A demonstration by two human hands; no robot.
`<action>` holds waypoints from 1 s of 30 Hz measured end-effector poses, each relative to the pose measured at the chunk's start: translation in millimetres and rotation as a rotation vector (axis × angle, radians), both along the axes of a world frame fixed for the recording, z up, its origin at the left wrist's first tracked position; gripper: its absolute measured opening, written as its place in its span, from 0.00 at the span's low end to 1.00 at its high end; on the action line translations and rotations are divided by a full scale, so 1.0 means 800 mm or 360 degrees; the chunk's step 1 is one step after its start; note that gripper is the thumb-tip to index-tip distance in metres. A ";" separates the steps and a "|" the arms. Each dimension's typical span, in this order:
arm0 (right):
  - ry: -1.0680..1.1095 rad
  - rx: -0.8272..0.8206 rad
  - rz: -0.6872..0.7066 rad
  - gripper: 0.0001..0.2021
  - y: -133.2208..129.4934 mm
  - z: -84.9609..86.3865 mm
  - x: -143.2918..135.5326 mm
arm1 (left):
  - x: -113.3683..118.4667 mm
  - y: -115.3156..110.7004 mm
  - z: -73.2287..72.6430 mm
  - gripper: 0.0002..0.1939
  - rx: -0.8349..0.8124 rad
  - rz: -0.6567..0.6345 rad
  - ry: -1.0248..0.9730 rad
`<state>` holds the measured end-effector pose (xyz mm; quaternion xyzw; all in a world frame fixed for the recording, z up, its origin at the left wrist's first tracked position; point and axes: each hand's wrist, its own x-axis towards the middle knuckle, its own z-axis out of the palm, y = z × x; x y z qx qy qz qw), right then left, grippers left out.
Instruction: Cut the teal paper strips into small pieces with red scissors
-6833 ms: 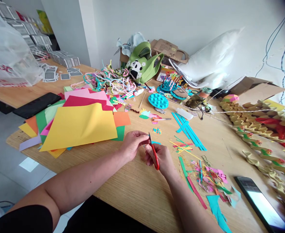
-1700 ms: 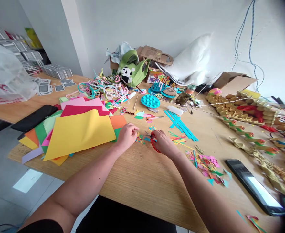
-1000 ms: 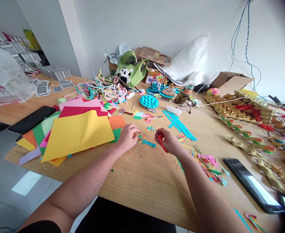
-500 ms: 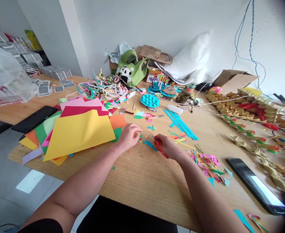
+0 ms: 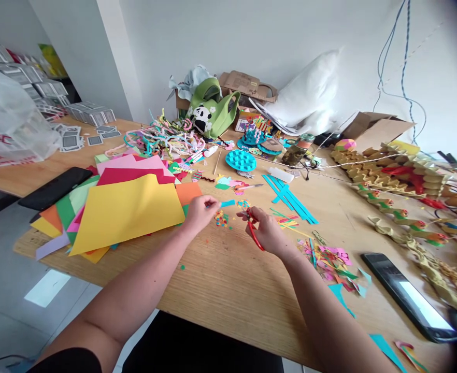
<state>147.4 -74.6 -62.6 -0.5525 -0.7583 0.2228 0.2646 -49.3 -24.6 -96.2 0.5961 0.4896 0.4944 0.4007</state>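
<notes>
My left hand pinches a short blue paper strip, which sticks out to the right of the fingertips. Red-handled scissors are in my right hand, their blades pointing left toward the strip but apart from it. Below the strip lies a small heap of coloured paper dots, and a second small pile of blue and yellow bits sits just beyond the scissors. Thin red, yellow and green paper strips lie right of my right hand. Longer blue strips rest crossed behind them.
Stacked coloured paper with a yellow sheet on top lies at left, beside a black phone. Paper scraps and a lit phone are at right. A blue disc, pipe cleaners and a green bag stand behind.
My left hand has taken up the blue strip, which lay on the table near the scissors, and moved slightly left with it. The dot heap is now uncovered. The scissors have shifted slightly.
</notes>
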 end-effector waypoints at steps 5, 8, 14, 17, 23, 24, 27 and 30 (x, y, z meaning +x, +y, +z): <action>-0.0366 0.0091 0.0143 0.11 -0.006 -0.016 -0.011 | -0.007 0.014 -0.002 0.07 -0.0214 0.0294 -0.0512; -0.0284 0.0050 0.0242 0.15 -0.009 -0.015 -0.016 | -0.005 0.013 -0.001 0.08 -0.0261 0.0296 -0.0574; -0.0191 0.0141 0.0298 0.18 -0.017 -0.012 -0.003 | -0.003 0.010 0.002 0.09 -0.0240 0.0354 -0.0681; -0.0289 0.0159 0.0352 0.16 -0.025 -0.012 -0.001 | -0.003 0.010 0.003 0.09 -0.0234 0.0357 -0.0713; -0.0315 0.0164 0.0530 0.16 -0.033 -0.010 -0.013 | -0.001 0.008 0.007 0.08 -0.0256 0.0347 -0.0719; -0.0282 0.0170 0.0535 0.17 -0.032 -0.010 -0.014 | -0.001 0.008 0.007 0.07 -0.0255 0.0348 -0.0723; -0.0232 0.0224 0.0446 0.19 -0.029 -0.009 -0.011 | -0.002 0.008 0.006 0.07 -0.0249 0.0351 -0.0728; -0.0220 0.0246 0.0421 0.20 -0.029 -0.008 -0.007 | -0.002 0.009 0.005 0.08 -0.0239 0.0352 -0.0715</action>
